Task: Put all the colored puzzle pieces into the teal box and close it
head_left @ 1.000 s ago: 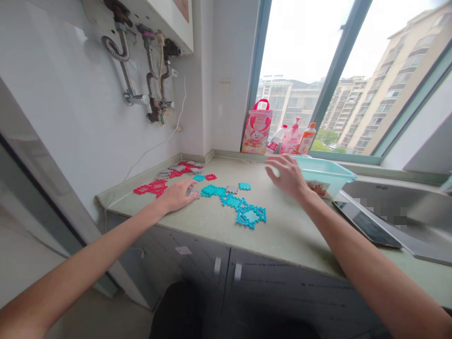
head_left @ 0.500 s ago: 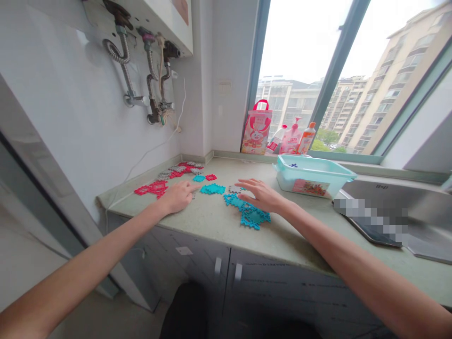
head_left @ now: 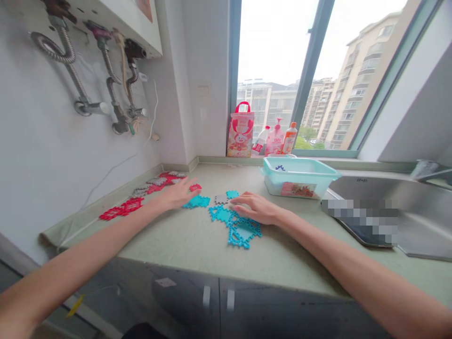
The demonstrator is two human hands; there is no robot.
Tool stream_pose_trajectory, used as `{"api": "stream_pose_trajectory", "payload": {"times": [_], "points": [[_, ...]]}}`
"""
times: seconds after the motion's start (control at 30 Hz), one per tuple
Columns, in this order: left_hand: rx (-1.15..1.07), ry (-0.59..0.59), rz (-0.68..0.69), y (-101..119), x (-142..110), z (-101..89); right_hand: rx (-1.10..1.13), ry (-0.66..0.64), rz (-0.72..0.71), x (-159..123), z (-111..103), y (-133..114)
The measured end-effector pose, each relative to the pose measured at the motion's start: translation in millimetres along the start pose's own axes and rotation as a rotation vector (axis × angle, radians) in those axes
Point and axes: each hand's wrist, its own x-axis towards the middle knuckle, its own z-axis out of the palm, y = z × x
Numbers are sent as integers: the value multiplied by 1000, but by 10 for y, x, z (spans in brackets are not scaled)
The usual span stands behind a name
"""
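My left hand (head_left: 179, 194) reaches over the counter with its fingers stretched out, the tips beside a small red interlocking piece (head_left: 195, 187). By its thumb side lie teal interlocking pieces (head_left: 197, 202). My right hand (head_left: 257, 207) hovers low at joined blue lattice pieces (head_left: 243, 230), covering their upper edge. Its fingers are extended and slightly curved, the tips near a grey piece (head_left: 221, 199) and a small teal piece (head_left: 232, 194). Whether those fingertips touch anything is hard to tell. I see nothing held in either hand.
Red and grey pieces (head_left: 127, 206) lie along the left wall. A light teal tub (head_left: 300, 188) with a dark blue piece inside stands back right, near a dark, partly blurred flat device (head_left: 367, 228) at the sink (head_left: 420, 207). Bottles (head_left: 274, 141) and a pink bag (head_left: 240, 134) line the sill.
The view has swung right and closer. My left hand has moved from the teal pieces toward the small red piece, its fingers spreading. My right hand has drawn back slightly, uncovering the small teal piece.
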Motion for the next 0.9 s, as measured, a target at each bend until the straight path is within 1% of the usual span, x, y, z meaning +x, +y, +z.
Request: {"api": "stream_pose_trajectory", "payload": {"times": [0.07, 0.13, 0.27, 0.37, 0.47, 0.53, 0.63, 0.7, 0.77, 0.83, 0.9], "points": [[-13, 31, -34, 84, 15, 43, 22, 0, 1, -2, 27, 28], [-26, 66, -34, 99, -50, 47, 70, 17, 52, 12, 56, 50], [-35, 121, -33, -3, -187, -13, 189, 126, 162, 64, 89, 111], [-87, 95, -38, -41, -200, -63, 181, 198, 216, 86, 94, 197], [-81, 91, 6, 27, -205, -97, 76, 158, 222, 82, 98, 284], [-43, 115, 44, 99, -228, -110, 14, 120, 196, 72, 104, 318], [-34, 167, 89, 175, -269, -108, -10, 118, 184, 52, 106, 322], [-123, 179, 144, 184, -285, -91, 6, 133, 167, 47, 109, 304], [-273, 170, 211, 166, -292, -65, 17, 134, 145, 65, 126, 277], [-387, 186, 253, 131, -289, -35, 30, 104, 124, 116, 162, 247], [-401, 240, 260, 83, -260, -15, 67, 57, 104, 192, 209, 224]]}}
